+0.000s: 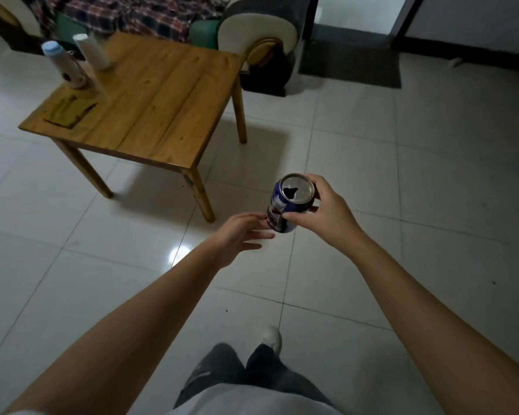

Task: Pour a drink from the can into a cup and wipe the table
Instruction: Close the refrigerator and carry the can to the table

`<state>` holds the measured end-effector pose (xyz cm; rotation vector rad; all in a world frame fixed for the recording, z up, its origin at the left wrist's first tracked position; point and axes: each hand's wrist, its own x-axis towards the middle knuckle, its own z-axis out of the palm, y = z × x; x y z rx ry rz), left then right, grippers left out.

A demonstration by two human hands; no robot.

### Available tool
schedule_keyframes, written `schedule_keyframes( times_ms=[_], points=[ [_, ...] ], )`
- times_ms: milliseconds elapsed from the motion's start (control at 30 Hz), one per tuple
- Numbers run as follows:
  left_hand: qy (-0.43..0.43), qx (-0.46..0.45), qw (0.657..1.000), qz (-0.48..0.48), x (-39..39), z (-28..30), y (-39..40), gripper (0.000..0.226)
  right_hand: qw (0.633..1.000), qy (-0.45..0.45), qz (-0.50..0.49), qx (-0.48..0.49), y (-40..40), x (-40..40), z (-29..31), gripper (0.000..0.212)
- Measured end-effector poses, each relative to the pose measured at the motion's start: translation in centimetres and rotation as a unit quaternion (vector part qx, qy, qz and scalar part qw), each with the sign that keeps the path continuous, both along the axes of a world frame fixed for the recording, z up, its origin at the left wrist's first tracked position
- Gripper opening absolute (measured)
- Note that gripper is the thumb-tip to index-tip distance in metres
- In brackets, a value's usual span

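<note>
My right hand (327, 215) grips a blue drink can (291, 200) around its side; the can's top is open and it is held nearly upright over the floor. Just left of the can, my left hand (240, 235) has its fingers straight, with the fingertips touching or nearly touching the can's lower side. A wooden table (162, 115) stands ahead to the left. On its far left corner stands a white cup (92, 52), and a yellowish cloth (68, 110) lies flat near the left edge.
A white bottle with a pale blue cap (65, 65) stands beside the cup. A sofa with a plaid blanket (138, 16) is behind the table. A dark mat (351, 64) lies by a doorway at the back right. Glossy floor tiles (402, 175) surround me.
</note>
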<state>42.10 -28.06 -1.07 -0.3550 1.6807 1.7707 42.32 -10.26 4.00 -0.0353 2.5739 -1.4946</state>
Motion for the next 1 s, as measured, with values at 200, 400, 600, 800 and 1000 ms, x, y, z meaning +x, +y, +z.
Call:
schedule_keyframes(
  times_ms=[200,400,600,800,1000],
  points=[
    [-0.004,-0.002,0.999,-0.036,-4.6,0.1,2.9,0.027,0.999,-0.007,-0.031,-0.015,3.0,-3.6,-0.4,0.067],
    [-0.003,-0.020,0.998,-0.058,-11.6,-0.1,5.1,0.025,0.998,-0.009,-0.053,-0.010,4.5,-9.8,-0.8,0.066],
    [-0.001,-0.016,0.998,-0.055,-21.7,-0.5,6.1,0.026,0.998,-0.007,-0.064,-0.007,5.3,-19.4,-1.2,0.065],
    [-0.007,-0.011,0.998,-0.064,-32.0,-0.1,6.8,0.029,0.997,0.006,-0.077,0.001,5.9,-29.2,-0.5,0.066],
    [-0.013,-0.007,0.998,-0.062,-39.7,0.5,7.9,0.030,0.997,0.010,-0.083,0.005,6.9,-36.9,0.0,0.068]
  ],
)
